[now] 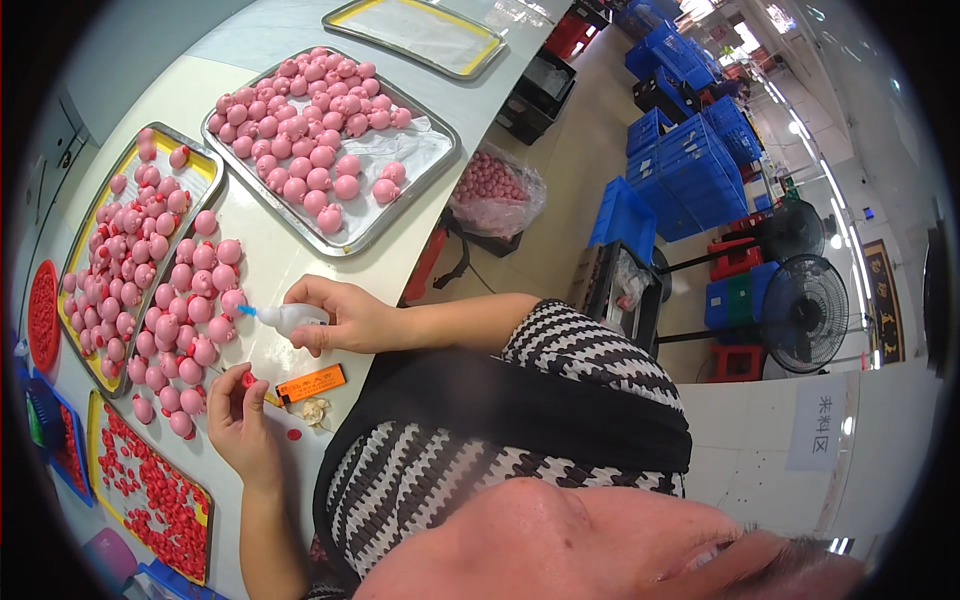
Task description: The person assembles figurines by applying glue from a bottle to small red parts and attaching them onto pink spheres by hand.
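My right hand (345,318) grips a small white squeeze bottle (297,317) with a blue nozzle, like a glue bottle. The nozzle points left, close to several loose pink balls (185,330) heaped on the table. Below it, my left hand (240,425) pinches a small red piece (248,380) between thumb and fingertips. An orange box cutter (312,384) lies beside the left hand, with a crumpled cream-coloured scrap (314,411) next to it. Another red piece (293,435) rests on the table nearby.
Pink balls with small ears fill a metal tray (440,165) at the top and another tray (215,170) at the left. Loose red pieces cover a yellow-edged tray (205,575) and a red dish (43,265). Blue crates (685,180) and a black fan (805,312) stand beyond the table.
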Motion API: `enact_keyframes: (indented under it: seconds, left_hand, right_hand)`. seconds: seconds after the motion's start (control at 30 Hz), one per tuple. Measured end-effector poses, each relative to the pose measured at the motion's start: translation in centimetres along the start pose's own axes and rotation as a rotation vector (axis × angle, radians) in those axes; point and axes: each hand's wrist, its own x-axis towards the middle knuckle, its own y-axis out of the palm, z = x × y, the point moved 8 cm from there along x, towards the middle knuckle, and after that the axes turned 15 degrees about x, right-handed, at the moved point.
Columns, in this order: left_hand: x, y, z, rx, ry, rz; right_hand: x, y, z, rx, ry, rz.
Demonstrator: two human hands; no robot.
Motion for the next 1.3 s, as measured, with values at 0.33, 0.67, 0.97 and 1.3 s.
enact_keyframes:
  seconds: [0.33, 0.67, 0.97, 1.3]
  left_hand:
    - [0.2, 0.0, -1.0, 0.050, 0.103, 0.010]
    - [2.0, -4.5, 2.7, 0.200, 0.222, -0.060]
    - [2.0, -7.7, 5.8, 0.197, 0.235, -0.038]
    - [2.1, -8.5, 6.6, 0.206, 0.257, -0.037]
  right_hand:
    - [0.0, -0.2, 0.1, 0.035, -0.059, 0.008]
    - [3.0, 1.1, -2.1, -0.336, -0.236, -0.051]
    - [4.6, 4.8, -4.2, -0.401, -0.317, -0.003]
    - [4.4, 6.8, -3.8, -0.627, -0.498, 0.071]
